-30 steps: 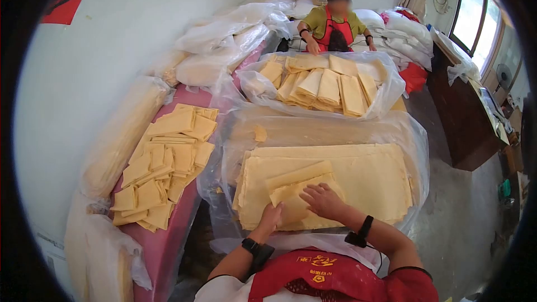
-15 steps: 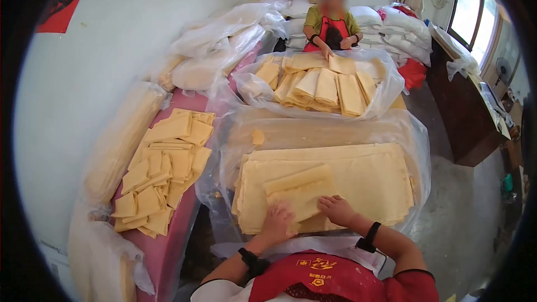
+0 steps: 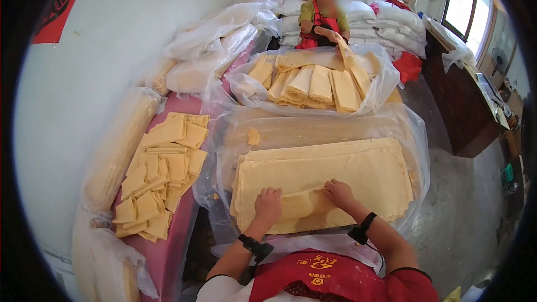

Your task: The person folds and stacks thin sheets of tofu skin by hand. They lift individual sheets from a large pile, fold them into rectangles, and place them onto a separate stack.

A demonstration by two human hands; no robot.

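A wide stack of pale yellow tofu skin sheets [image 3: 358,170] lies in front of me on clear plastic. On its near half is a folded tofu skin sheet [image 3: 305,203], now a narrow strip. My left hand [image 3: 268,204] has its fingers curled over the strip's left end. At the far right corner of the strip, my right hand [image 3: 339,193] pinches the edge between thumb and fingers. Both hands are closed on the same sheet, and their palms hide parts of it.
Folded sheets [image 3: 159,170] are heaped on a pink surface [image 3: 174,265] at left. Across the table, a co-worker [image 3: 324,19] lifts a sheet above a plastic-lined pile [image 3: 319,85]. Wrapped bundles [image 3: 120,148] line the wall; a dark cabinet [image 3: 464,103] stands right.
The folded sheet has become a narrower strip, and both hands now grip it. My left hand moved up and left onto its end. The co-worker has raised a sheet from the far pile.
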